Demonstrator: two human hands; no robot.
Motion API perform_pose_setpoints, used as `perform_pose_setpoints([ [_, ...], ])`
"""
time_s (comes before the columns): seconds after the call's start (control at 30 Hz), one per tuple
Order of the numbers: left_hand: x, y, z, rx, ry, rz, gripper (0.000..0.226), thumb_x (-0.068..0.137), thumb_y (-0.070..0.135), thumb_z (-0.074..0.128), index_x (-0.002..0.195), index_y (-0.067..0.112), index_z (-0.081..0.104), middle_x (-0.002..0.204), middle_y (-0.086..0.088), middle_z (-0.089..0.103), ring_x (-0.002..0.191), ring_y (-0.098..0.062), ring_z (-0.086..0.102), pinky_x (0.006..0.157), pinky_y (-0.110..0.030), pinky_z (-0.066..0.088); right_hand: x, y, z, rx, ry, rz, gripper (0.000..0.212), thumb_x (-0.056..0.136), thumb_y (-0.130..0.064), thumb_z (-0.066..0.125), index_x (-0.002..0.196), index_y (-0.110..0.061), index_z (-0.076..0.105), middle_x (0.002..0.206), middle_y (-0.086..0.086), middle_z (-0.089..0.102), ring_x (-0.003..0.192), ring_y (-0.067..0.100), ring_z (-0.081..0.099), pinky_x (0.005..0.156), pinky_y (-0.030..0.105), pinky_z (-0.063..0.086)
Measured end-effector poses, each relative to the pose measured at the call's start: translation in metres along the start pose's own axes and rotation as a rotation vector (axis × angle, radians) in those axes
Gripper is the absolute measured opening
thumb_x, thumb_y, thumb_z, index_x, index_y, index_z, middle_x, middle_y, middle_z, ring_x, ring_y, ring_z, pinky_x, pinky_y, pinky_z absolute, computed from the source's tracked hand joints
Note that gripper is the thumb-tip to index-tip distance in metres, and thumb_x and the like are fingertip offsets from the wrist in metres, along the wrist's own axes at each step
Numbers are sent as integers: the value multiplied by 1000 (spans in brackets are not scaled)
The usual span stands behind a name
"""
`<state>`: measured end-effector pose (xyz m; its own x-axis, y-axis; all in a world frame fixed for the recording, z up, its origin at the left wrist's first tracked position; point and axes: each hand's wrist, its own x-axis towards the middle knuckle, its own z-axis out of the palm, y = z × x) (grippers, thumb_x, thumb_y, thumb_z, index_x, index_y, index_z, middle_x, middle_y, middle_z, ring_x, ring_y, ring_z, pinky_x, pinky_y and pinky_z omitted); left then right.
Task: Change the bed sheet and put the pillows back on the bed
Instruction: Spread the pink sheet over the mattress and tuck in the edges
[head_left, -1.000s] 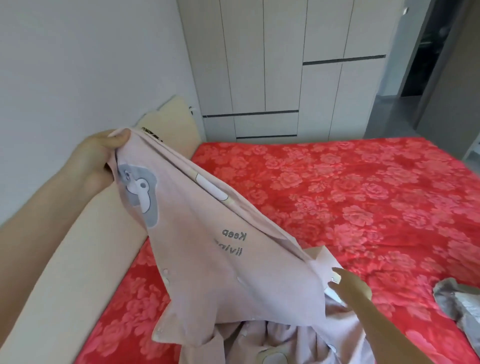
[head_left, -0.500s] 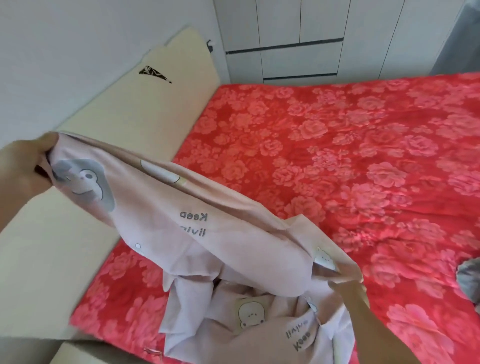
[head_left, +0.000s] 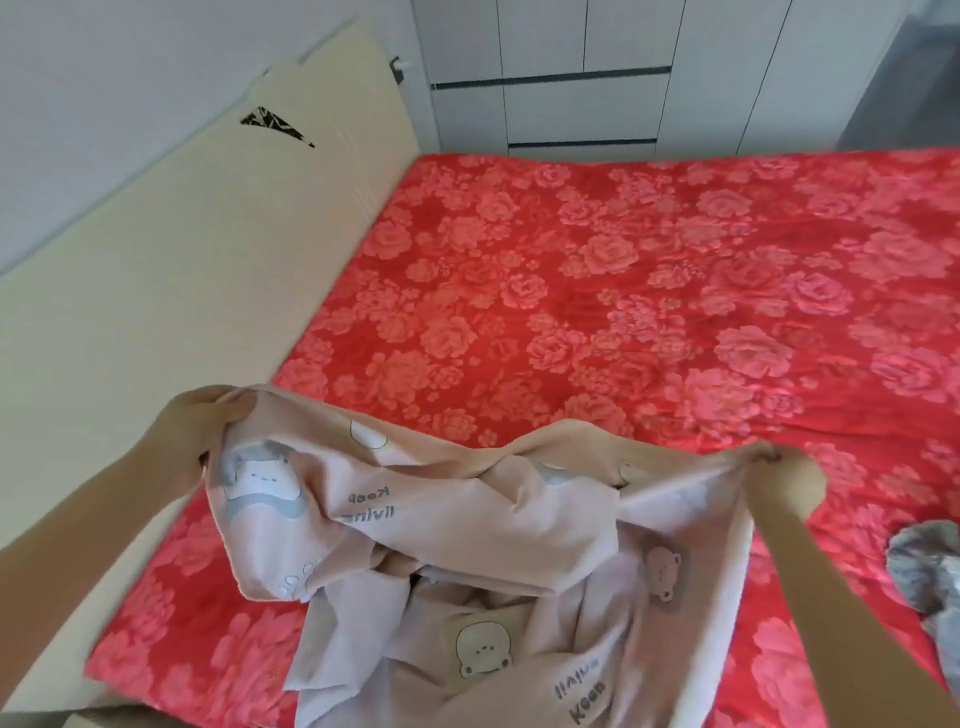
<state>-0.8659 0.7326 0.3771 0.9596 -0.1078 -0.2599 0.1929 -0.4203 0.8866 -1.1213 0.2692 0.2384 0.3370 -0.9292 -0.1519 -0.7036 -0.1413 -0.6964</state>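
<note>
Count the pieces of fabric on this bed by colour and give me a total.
Pink: 1, the bear-print sheet
Red: 1, the floral bed cover
Grey: 1, the crumpled cloth at the right edge
Total: 3

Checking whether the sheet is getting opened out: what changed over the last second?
The right hand drew its pinched edge of the pink sheet rightward, spreading it; the left hand lowered, still gripping its corner. The red floral cover and grey cloth stayed put.
</note>
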Motion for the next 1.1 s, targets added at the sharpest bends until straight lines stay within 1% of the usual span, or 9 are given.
perform_pose_setpoints([
  [0.13, 24, 25, 14, -132, -22, 41, 13, 94, -1, 48, 89, -1, 60, 55, 0, 66, 46, -10, 61, 43, -17, 49, 48, -168, -88, 63, 226, -241, 55, 64, -16, 38, 106, 2, 69, 101, 33, 65, 96, 44, 62, 85, 45, 48],
  [0.2, 40, 52, 21, -231, -2, 95, 17, 95, 1, 47, 84, 4, 60, 58, -4, 65, 47, -10, 60, 44, -17, 49, 66, -246, -110, 198, 236, -327, 41, 73, -7, 43, 102, -2, 72, 102, 21, 70, 96, 31, 66, 81, 33, 49],
  [0.33, 77, 124, 25, -381, 38, 267, 20, 95, 6, 49, 78, 10, 59, 69, -10, 57, 62, -20, 51, 54, -26, 40, 75, -409, -120, 570, 161, -345, 41, 75, 14, 40, 64, -20, 61, 46, -15, 61, 53, -1, 59, 64, 21, 52],
  [0.43, 105, 186, 4, -425, 99, 433, 21, 95, 9, 49, 78, 15, 59, 76, -7, 56, 67, -19, 50, 54, -24, 41, 59, -520, -137, 676, 232, -443, 48, 73, 12, 30, 59, -27, 54, 66, -10, 60, 70, 9, 59, 67, 17, 52],
  [0.53, 128, 241, -37, -512, 221, 545, 19, 95, 15, 50, 79, 20, 59, 79, -1, 56, 67, -15, 51, 54, -25, 38, 28, -625, -175, 831, 310, -716, 38, 69, 10, 30, 64, -22, 50, 72, -9, 52, 61, -1, 46, 53, 4, 37],
  [0.67, 180, 250, -88, -496, 586, 617, 17, 92, 21, 46, 76, 21, 54, 74, -2, 51, 67, -21, 48, 60, -30, 38, 7, -729, -193, 861, 308, -1006, 36, 67, 2, 37, 69, -28, 55, 72, -12, 56, 64, -6, 52, 62, 9, 41],
  [0.8, 248, 173, -96, -215, 815, 434, 18, 90, 23, 42, 78, 12, 51, 73, -13, 54, 75, -34, 53, 69, -39, 39, 41, -752, -110, 726, 62, -985, 43, 86, 8, 32, 78, -25, 59, 81, -8, 57, 64, -10, 55, 64, 10, 42],
  [0.93, 291, 46, -68, 32, 664, 154, 12, 92, 9, 49, 91, 3, 60, 85, -20, 63, 77, -36, 55, 70, -41, 42, 114, -691, 29, 475, -180, -806, 58, 89, 11, 32, 137, -17, 45, 134, 1, 47, 117, 11, 47, 68, 7, 42],
  [1.1, 292, -80, -19, 493, 371, -190, 41, 81, 7, 65, 120, 0, 55, 105, -33, 59, 95, -48, 58, 80, -47, 45, 134, -515, 199, -250, -291, -771, 56, 91, -9, 51, 144, -16, 36, 143, 10, 45, 129, 26, 44, 101, 30, 35],
])
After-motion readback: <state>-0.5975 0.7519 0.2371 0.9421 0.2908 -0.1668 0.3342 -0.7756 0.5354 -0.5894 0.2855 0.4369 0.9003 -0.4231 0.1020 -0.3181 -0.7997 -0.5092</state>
